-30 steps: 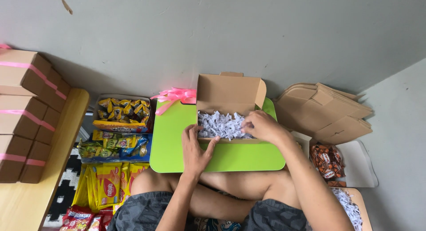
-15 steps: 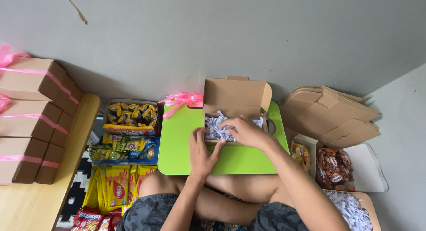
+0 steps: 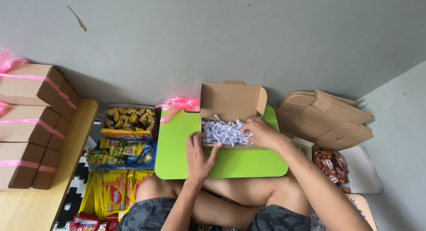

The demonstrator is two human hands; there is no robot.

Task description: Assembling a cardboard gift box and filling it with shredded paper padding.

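Open cardboard box (image 3: 230, 118) on green lap table (image 3: 248, 164), already bedded with shredded white paper (image 3: 224, 132). Left hand (image 3: 199, 154) flat, bracing the front; right hand (image 3: 262, 132) pressing paper, fingers loose. No snacks inside yet.

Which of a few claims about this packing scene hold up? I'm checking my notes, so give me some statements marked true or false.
1. The open cardboard box holds white shredded paper. True.
2. The box sits on a blue lap table. False: the lap table is green.
3. The right hand reaches into the shredded paper. True.
4. The left hand holds a pink ribbon. False: it rests at the box's front edge; the pink ribbon lies apart on the lap table.
5. The closed boxes at the left are tied with pink ribbon. True.
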